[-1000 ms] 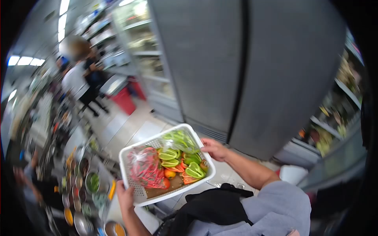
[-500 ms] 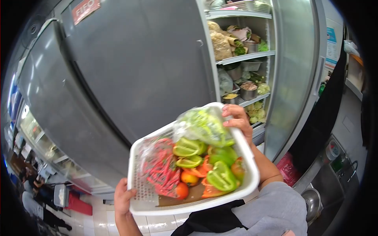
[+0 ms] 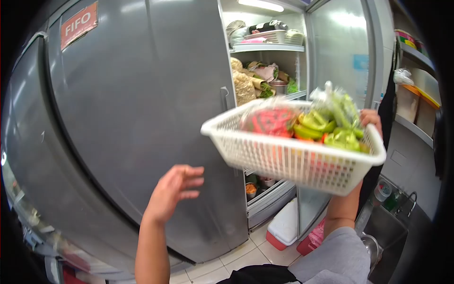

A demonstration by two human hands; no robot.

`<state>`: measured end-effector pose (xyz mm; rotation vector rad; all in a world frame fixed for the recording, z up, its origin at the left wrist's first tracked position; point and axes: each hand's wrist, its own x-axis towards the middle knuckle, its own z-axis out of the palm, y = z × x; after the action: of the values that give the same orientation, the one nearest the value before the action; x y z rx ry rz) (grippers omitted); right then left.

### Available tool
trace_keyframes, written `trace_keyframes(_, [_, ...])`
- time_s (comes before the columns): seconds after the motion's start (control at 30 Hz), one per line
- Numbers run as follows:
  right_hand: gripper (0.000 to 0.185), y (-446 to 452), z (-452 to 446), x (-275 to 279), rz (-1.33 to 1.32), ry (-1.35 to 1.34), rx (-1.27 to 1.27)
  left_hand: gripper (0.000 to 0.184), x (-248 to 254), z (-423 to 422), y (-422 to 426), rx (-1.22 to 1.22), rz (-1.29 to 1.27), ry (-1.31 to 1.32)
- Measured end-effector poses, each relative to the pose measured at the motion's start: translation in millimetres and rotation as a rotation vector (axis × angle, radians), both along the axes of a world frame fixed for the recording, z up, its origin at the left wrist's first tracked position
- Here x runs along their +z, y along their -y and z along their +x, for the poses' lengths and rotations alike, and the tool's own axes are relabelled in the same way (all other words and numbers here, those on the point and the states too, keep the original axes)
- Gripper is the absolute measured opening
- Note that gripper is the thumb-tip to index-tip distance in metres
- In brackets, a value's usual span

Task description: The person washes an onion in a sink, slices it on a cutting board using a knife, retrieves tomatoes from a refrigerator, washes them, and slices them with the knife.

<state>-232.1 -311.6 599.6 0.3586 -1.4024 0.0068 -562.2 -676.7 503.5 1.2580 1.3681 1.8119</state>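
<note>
Up in front of the open fridge (image 3: 304, 28), my right hand (image 3: 371, 119) grips the right end of a white plastic basket (image 3: 293, 158). Inside it are a bag of red chillies (image 3: 272, 121), cut green bell peppers (image 3: 314, 124) and a clear bag of green vegetables (image 3: 338, 106); orange-red pieces show only in part. My left hand (image 3: 177, 187) is off the basket, to its lower left, before the closed grey door (image 3: 156, 109). Its fingers are stretched and apart, with nothing in them.
Fridge shelves (image 3: 269, 47) hold baskets, wrapped greens and metal pots. The glass door (image 3: 338, 52) stands swung out to the right. A white and red cooler box (image 3: 283, 227) sits on the tiled floor below. At the right are a sink (image 3: 385, 227) and a wall shelf with containers (image 3: 409, 104).
The basket has risen and moved right, towards the fridge shelves, in my right hand. My left hand has let go of its left end. The view has tilted upward.
</note>
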Motion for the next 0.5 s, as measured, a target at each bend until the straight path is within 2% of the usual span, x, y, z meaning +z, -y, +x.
trace_keyframes(0.03, [0.040,-3.3,7.3,15.7,0.058,-0.048,-0.122,0.054,-15.6,-3.6,10.2,-0.025,-0.044,-0.039])
trace_keyframes(0.1, [0.034,20.8,8.7,46.8,-0.154,-0.105,-0.009,0.058,-55.1,-11.0,38.4,-0.104,-0.160,-0.106])
trace_keyframes(0.17, [0.034,26.1,17.0,83.9,-0.124,-0.151,-0.244,0.042,-112.7,-21.0,71.6,-0.235,-0.304,-0.061])
trace_keyframes(0.23, [0.038,21.7,6.2,125.6,-0.037,-0.229,-0.426,0.036,-186.2,-38.1,84.3,-0.281,-0.436,0.054])
trace_keyframes(0.33, [0.040,11.4,-19.4,182.7,0.058,-0.371,-0.664,0.035,-276.0,-39.1,86.9,-0.093,-0.644,0.271])
trace_keyframes(0.43, [0.045,-18.5,-53.8,231.7,0.132,-0.444,-0.798,0.035,-323.2,-28.8,77.1,0.038,-0.730,0.414])
trace_keyframes(0.5, [0.044,-47.4,-81.3,254.6,0.091,-0.435,-0.783,0.035,-343.2,-26.9,66.6,0.116,-0.759,0.475])
